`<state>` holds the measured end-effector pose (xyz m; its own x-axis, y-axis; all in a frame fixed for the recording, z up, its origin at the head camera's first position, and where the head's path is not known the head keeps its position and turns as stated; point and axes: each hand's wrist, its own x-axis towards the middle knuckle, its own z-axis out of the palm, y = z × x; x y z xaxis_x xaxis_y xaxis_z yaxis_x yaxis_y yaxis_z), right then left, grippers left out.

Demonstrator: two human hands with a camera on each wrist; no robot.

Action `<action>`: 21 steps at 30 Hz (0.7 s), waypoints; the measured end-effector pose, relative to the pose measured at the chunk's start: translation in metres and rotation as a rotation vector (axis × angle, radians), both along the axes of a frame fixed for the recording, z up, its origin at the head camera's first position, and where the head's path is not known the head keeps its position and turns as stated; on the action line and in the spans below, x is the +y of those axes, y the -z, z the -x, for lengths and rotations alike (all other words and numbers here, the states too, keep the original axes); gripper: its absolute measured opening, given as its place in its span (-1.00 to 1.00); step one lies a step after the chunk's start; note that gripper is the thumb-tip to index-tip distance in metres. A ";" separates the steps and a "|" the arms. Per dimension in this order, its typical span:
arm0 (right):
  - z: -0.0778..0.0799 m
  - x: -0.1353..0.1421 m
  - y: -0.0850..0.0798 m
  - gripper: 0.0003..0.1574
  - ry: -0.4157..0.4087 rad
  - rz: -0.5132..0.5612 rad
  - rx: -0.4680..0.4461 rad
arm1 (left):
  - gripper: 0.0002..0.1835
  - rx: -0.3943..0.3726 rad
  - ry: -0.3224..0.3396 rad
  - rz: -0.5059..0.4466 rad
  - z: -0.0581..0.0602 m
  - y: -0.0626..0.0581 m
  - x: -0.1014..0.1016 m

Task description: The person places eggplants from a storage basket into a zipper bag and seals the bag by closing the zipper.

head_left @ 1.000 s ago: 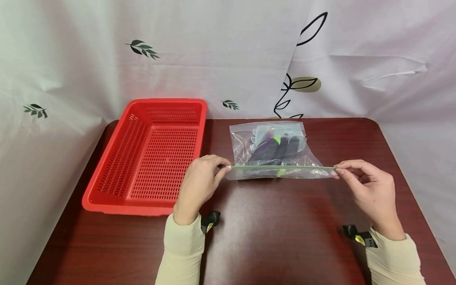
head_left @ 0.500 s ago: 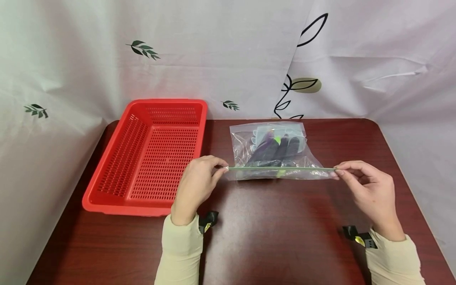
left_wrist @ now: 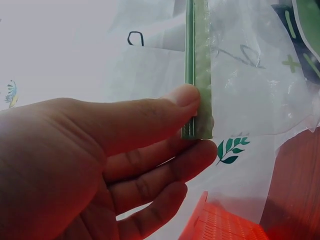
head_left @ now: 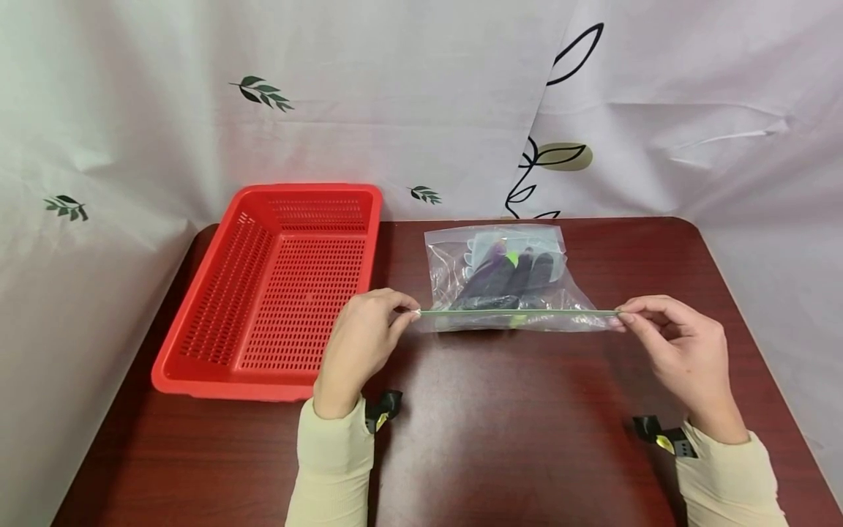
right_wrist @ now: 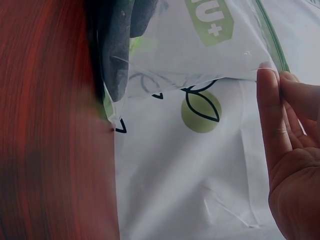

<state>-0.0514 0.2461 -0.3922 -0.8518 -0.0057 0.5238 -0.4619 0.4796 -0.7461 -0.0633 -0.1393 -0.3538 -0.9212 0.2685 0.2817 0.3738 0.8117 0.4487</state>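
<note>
A clear zip bag with a green zip strip lies toward the back of the table. Inside it are dark purple-black, finger-like shapes with a bright green patch, plus a pale sheet behind; their exact kind is unclear through the plastic. My left hand pinches the strip's left end between thumb and fingers, as the left wrist view confirms at the strip's tip. At the opposite end, my right hand pinches the other corner. Between both hands the strip runs straight.
A red slotted basket stands left of the bag, partly behind my left hand. The dark red table reaches back to a white curtain with leaf prints, which also hangs along both sides.
My left hand has shifted slightly left and toward me with its end of the strip. The right hand keeps its place, still pinching the bag.
</note>
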 end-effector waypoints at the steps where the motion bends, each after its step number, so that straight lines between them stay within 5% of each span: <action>1: 0.000 -0.001 -0.002 -0.74 -0.001 -0.002 0.002 | -0.95 0.002 -0.001 0.001 0.000 0.000 0.000; 9: 0.000 -0.001 -0.004 -0.73 -0.014 0.011 -0.002 | -0.94 0.013 0.017 0.020 -0.002 -0.001 0.001; 14: -0.002 0.005 -0.001 -0.83 -0.026 -0.070 -0.040 | -0.93 0.018 0.033 0.046 -0.006 -0.002 0.001; 21: -0.008 0.013 -0.002 -0.60 -0.085 -0.149 -0.070 | -0.95 0.019 0.024 0.122 -0.012 -0.002 0.004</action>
